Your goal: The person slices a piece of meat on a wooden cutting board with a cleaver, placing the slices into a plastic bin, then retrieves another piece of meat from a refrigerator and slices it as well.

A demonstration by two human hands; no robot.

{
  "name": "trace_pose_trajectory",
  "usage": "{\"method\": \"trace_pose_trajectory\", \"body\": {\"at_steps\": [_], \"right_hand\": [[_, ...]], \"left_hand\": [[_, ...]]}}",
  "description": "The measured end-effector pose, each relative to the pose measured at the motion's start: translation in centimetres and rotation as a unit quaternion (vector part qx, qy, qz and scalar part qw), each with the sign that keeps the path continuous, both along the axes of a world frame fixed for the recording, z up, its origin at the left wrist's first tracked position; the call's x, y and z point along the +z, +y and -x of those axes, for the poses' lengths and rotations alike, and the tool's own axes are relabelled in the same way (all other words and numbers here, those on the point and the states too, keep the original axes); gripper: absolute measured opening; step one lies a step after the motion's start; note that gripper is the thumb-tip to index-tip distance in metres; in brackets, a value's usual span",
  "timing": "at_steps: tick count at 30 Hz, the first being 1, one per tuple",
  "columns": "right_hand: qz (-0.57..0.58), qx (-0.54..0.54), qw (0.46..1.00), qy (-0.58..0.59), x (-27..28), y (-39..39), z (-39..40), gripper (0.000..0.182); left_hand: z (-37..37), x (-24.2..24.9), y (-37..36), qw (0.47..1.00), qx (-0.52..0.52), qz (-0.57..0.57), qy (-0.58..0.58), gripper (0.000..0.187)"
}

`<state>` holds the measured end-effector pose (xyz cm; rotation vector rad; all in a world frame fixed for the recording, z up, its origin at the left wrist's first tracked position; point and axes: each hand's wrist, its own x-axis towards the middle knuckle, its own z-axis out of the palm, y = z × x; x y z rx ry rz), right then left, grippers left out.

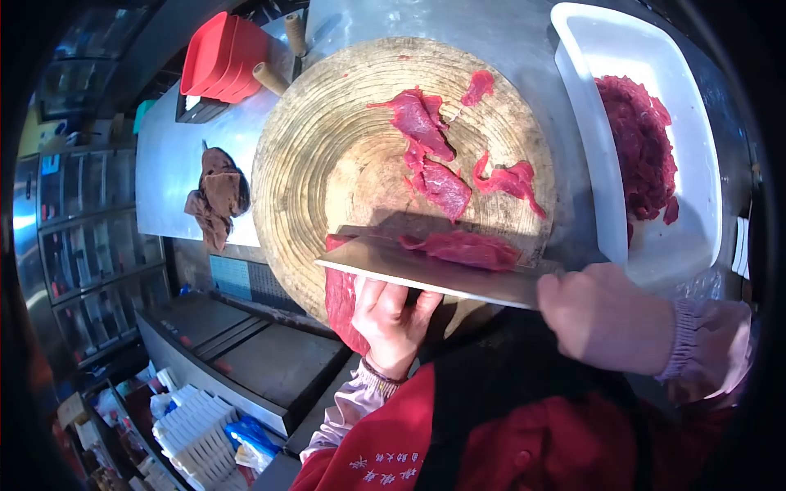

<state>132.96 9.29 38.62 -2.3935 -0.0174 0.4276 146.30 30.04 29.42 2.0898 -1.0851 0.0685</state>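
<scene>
A wide cleaver (pixel 442 274) lies across the front of a round wooden chopping block (pixel 303 164), its handle in my closed right hand (pixel 602 315). Several thin strips of red meat rest on the blade's upper face. Under the blade's left end is a larger piece of red meat (pixel 344 307), reaching over the block's front edge. Bent fingers of my left hand (pixel 391 323) press beside that piece, just below the blade; the fingertips are partly hidden by the cleaver. Sliced meat (pixel 426 131) is spread over the upper part of the block.
A white tub (pixel 692 172) at the right holds a heap of red meat. Stacked red containers (pixel 229 61) and wooden handles stand at the upper left. A crumpled brown cloth (pixel 221 192) lies left of the block. Metal equipment and white trays are at the lower left.
</scene>
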Motion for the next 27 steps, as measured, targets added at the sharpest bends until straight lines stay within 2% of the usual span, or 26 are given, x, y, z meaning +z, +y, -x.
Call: {"method": "trace_pose_trajectory", "body": {"at_steps": [2,3,5,10,12,13,14,15,19,21,22,24,27], "right_hand": [[0.031,-0.046,0.996,0.065,0.0,-1.0,1.0,0.003],[0.033,-0.044,0.997,0.061,-0.3,-1.1,0.9,0.003],[-0.002,-0.123,0.992,-0.031,-1.6,-1.0,0.4,0.008],[-0.024,-0.083,0.995,-0.052,-0.2,-1.1,2.0,0.017],[0.009,-0.004,1.000,-0.014,0.3,-1.1,2.9,0.021],[0.008,0.000,1.000,-0.012,0.6,-1.1,3.4,0.021],[0.042,0.005,0.999,-0.007,0.8,-1.0,3.9,0.024],[0.077,0.010,0.997,-0.003,1.0,-1.1,4.4,0.027],[0.082,0.030,0.996,0.023,1.8,-1.9,4.9,0.033],[0.078,0.032,0.995,0.051,1.7,-1.8,4.9,0.036],[0.076,0.031,0.994,0.076,1.6,-1.8,4.8,0.038],[0.080,0.039,0.994,0.068,1.3,-1.7,4.0,0.039],[0.081,0.062,0.994,0.031,0.6,-1.4,1.9,0.034]], "left_hand": [[0.3,0.3,-0.4,1.000,0.011,-0.015,-0.006,0.032],[0.3,0.3,-0.6,1.000,-0.001,-0.006,-0.008,0.031],[0.5,0.4,-0.5,1.000,-0.006,-0.001,-0.015,0.029],[1.2,-0.9,0.2,0.997,0.018,0.014,-0.069,0.035],[1.5,-2.5,2.0,0.998,0.010,0.005,-0.060,0.041],[2.0,-4.1,3.0,0.998,0.001,0.051,0.023,0.032],[2.3,-3.9,3.3,0.984,0.022,0.100,0.146,0.030],[2.6,-3.8,3.5,0.952,0.044,0.149,0.265,0.030],[3.7,-4.5,4.0,0.956,0.079,0.134,0.248,0.033],[4.1,-4.7,4.0,0.879,0.085,0.264,0.389,0.030],[4.4,-5.1,4.2,0.878,0.088,0.263,0.390,0.030],[4.9,-5.8,4.6,0.815,0.133,0.322,0.463,0.027],[4.6,-4.3,2.9,0.805,0.113,0.357,0.461,0.027]]}}
